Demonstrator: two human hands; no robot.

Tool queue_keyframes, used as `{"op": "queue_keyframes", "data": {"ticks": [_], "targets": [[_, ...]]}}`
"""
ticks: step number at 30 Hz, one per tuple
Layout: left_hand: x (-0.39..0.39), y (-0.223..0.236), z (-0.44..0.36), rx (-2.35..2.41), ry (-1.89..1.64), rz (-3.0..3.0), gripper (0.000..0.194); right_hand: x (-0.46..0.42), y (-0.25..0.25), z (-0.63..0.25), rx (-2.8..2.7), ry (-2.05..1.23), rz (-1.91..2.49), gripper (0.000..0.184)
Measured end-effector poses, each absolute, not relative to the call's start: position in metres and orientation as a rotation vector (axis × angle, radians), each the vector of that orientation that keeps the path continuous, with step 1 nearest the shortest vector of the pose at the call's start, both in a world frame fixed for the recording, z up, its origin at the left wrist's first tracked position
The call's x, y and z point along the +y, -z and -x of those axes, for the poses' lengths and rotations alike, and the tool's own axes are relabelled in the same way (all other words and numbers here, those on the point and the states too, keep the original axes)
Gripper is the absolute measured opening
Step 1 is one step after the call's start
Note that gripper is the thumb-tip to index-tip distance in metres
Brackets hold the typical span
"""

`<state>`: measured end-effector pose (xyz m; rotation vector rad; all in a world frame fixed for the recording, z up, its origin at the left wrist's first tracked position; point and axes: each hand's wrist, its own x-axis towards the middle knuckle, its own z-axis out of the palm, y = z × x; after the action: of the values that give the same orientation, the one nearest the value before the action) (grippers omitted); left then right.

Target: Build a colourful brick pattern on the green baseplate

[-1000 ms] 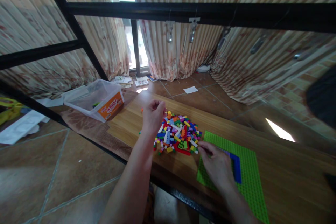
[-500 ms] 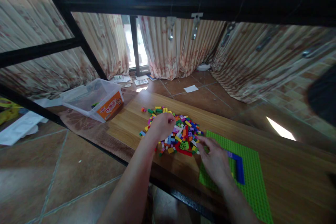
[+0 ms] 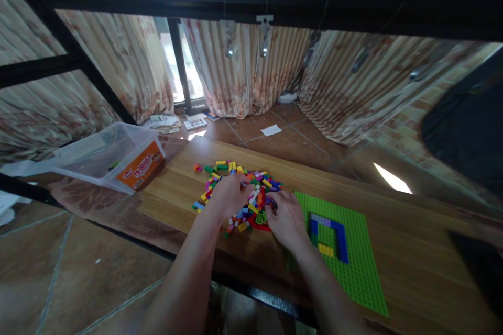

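Note:
A heap of small toy building bricks [image 3: 251,209] in many colours lies on the wooden tabletop. Over its middle is my left hand [image 3: 228,196], fingers curled together at the bricks; whatever they pinch is hidden. My right hand [image 3: 288,220] reaches in at the heap's right side, thumb and forefinger apart, close to a purple brick [image 3: 268,200]. Right of it lies a green studded baseplate [image 3: 359,251]. Fixed to the plate are a blue brick wall [image 3: 341,241], a lavender row [image 3: 320,221] and yellow bricks [image 3: 326,249].
A clear plastic bin [image 3: 94,165] with an orange label stands at the left end on a brown cloth [image 3: 86,204]. A black metal bar [image 3: 236,5] with hanging clips crosses above the table [image 3: 173,183]. Part of a dark object [image 3: 467,120] shows at the right edge.
My right hand has moved left off the baseplate's edge to the brick heap, uncovering more of the built bricks. My left hand's fingers have reached lower into the heap. The view has shifted right.

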<state>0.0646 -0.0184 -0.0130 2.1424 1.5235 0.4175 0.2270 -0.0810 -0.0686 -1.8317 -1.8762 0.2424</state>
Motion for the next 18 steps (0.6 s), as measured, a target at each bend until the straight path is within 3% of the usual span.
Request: {"op": "queue_keyframes", "data": {"ticks": [12, 18], "targets": [[-0.014, 0.012, -0.065, 1.497, -0.478, -2.139, 0.023, -0.09, 0.05, -0.218, -1.763, -0.306, 1.792, 0.017], [-0.019, 0.006, -0.077, 1.293, -0.626, -2.117, 0.021, -0.108, 0.034, -0.259, -1.382, -0.64, 1.545, 0.015]]}}
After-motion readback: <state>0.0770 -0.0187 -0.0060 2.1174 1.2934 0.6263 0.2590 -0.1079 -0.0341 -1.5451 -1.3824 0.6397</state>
